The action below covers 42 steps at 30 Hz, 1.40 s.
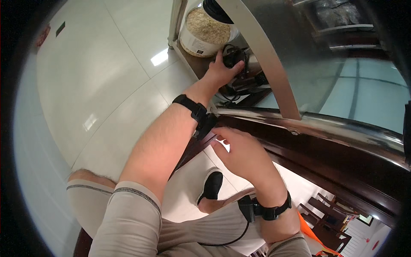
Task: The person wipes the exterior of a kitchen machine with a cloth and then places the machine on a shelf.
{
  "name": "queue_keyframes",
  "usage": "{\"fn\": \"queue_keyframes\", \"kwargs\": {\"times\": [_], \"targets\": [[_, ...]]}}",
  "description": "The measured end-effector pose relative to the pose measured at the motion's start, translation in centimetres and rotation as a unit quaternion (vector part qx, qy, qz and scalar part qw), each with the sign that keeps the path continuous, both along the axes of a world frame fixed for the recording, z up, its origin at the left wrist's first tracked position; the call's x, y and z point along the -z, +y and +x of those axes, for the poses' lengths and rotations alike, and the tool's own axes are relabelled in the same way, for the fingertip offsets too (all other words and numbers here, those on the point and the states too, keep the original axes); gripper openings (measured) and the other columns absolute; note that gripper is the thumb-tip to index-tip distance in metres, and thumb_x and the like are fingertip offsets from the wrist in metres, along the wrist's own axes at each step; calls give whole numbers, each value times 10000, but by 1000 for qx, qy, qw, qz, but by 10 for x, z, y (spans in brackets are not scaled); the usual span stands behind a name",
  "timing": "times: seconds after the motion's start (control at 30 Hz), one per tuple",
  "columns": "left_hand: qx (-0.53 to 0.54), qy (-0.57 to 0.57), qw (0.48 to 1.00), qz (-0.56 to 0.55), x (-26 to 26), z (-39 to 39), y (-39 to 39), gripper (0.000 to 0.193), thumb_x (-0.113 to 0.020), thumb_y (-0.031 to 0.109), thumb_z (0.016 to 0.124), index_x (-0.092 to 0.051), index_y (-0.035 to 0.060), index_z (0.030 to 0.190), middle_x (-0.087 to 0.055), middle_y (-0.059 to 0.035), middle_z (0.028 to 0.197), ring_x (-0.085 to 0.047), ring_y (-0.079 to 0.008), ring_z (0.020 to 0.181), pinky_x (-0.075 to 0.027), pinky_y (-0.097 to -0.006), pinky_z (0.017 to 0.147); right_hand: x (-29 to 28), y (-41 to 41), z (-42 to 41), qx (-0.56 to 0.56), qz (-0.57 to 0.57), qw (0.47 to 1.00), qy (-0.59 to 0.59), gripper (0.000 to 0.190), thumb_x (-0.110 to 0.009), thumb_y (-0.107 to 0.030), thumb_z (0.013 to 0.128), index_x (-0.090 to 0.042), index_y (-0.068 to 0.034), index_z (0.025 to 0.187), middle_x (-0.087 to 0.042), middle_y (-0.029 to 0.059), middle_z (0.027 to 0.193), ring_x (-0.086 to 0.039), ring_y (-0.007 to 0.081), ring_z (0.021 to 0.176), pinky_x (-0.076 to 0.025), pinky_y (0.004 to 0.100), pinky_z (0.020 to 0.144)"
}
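Observation:
My left hand (222, 70) reaches onto the lower shelf of a metal-framed stand. Its thumb and index finger are spread around a black object with a cord (232, 59); whether they grip it is hidden. Just behind the index finger stands a clear plastic tub (199, 45) filled with pale flakes that look like oats, with a black lid (218, 11) at its upper side. Below the hand lies a dark, shiny item (247, 84) among black cables. My right hand (240, 151) hovers lower, in front of the dark wooden edge, fingers loosely curled and apart, with nothing visible in it.
A curved metal band (266, 54) and a chrome tube (346, 123) border the shelf on the right. Beneath runs a dark wooden beam (321, 157). Black straps with small devices circle both wrists. A shoe (211, 184) rests on the tiled floor (112, 80).

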<state>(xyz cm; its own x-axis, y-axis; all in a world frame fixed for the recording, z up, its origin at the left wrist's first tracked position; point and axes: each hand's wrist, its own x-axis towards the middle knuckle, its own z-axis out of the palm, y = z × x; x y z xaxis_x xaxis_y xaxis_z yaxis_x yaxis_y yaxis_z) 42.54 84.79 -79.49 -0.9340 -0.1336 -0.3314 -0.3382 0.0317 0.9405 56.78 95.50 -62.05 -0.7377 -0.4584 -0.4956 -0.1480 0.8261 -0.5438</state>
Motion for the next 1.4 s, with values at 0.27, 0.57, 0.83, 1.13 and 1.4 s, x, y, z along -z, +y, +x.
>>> {"fn": "queue_keyframes", "kwargs": {"times": [0.27, 0.57, 0.83, 1.13, 1.4], "targets": [[-78, 12, 996, 46, -22, -7, -6, 940, -664, 643, 816, -428, -77, 1372, -598, -301, 1224, -579, -377, 1187, -467, -407, 978, 4, -8, -6, 0, 46, 998, 32, 298, -616, -252, 904, -669, -33, 1099, -695, 181, 1015, -668, 351, 919, -531, 422, 791], [-5, 90, 989, -118, -38, 4, -8, 448, -655, 433, 851, -710, 4, 966, -695, -239, 907, -679, -390, 903, -529, -442, 817, 30, -9, -25, 11, 166, 980, 113, 323, -586, -267, 889, -660, 46, 918, -660, 293, 913, -646, 454, 898, -516, 517, 828], [155, 110, 964, -184, -34, 13, -18, 321, -560, 274, 871, -691, 1, 976, -685, -256, 973, -663, -409, 951, -532, -459, 846, 63, -1, -30, -4, 153, 982, 114, 366, -554, -212, 867, -593, 124, 1006, -640, 360, 935, -641, 481, 930, -506, 529, 871], [-163, 27, 911, 378, -32, 55, -57, 330, -338, 198, 1007, -551, -40, 1091, -655, -176, 936, -657, -258, 739, -591, -398, 674, 110, -16, -30, 103, 90, 954, 266, 763, -609, -306, 860, -334, 159, 1398, -612, 349, 1134, -610, 460, 1072, -480, 474, 958], [-205, -175, 932, 241, 11, 79, -105, 279, -404, 180, 976, -527, -25, 1120, -608, -164, 1002, -639, -258, 793, -584, -374, 716, 65, -35, -27, 3, 210, 970, 121, 426, -610, -263, 859, -631, 108, 1068, -593, 350, 1154, -654, 470, 971, -536, 490, 869]]}}
